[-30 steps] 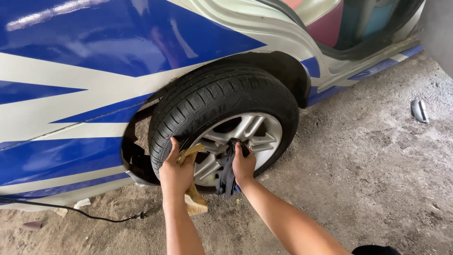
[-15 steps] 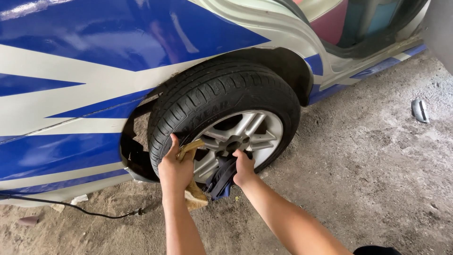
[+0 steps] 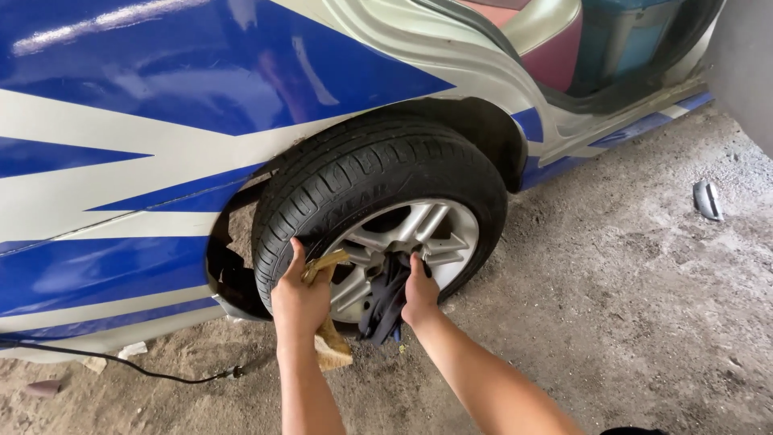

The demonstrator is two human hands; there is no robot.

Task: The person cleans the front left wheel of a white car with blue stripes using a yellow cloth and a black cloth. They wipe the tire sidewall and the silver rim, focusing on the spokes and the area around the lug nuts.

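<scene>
A blue and white car (image 3: 145,161) stands over a black tyre (image 3: 362,177) with a silver alloy rim (image 3: 411,238). My left hand (image 3: 296,294) grips a tan wooden piece (image 3: 328,342) against the lower left of the tyre. My right hand (image 3: 420,292) presses a dark cloth (image 3: 385,306) onto the lower part of the rim; the cloth hangs down below the hand.
A black cable (image 3: 121,364) runs along the dirty concrete floor under the car's left side. A small silver object (image 3: 708,199) lies on the floor at the right. The car's open door sill (image 3: 628,121) is at upper right.
My right hand with the dark cloth has slid lower on the rim. My left hand has stayed on the wooden piece at the tyre.
</scene>
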